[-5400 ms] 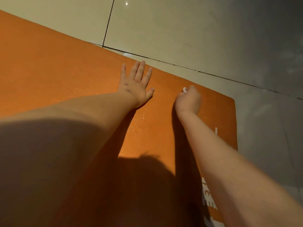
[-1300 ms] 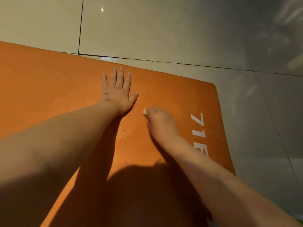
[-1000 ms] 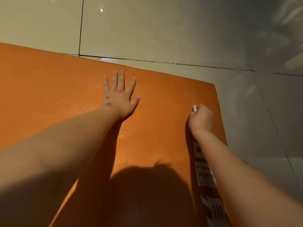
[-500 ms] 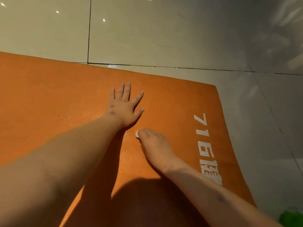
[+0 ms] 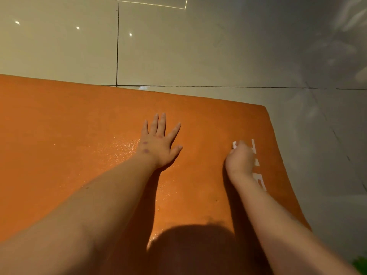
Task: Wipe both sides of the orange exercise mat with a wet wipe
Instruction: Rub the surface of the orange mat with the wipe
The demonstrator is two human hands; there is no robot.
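Observation:
The orange exercise mat [image 5: 75, 139] lies flat on the tiled floor and fills most of the view. My left hand [image 5: 158, 143] presses on it palm down, fingers spread and straight. To its right, my right hand [image 5: 240, 159] curls round a small white wet wipe [image 5: 235, 144], whose tip shows past the fingers, and holds it against the mat beside the white printed lettering [image 5: 258, 167]. Wet glints show on the mat left of and below my left hand.
Glossy beige floor tiles [image 5: 198, 46] with dark grout lines lie beyond the mat's far edge and to its right. A green object [image 5: 360, 264] peeks in at the bottom right corner. My head's shadow falls on the near part of the mat.
My right hand has swept the wipe from beside my left hand rightwards to the lettering, repeating earlier back-and-forth strokes. My left hand has stayed pressed on the mat.

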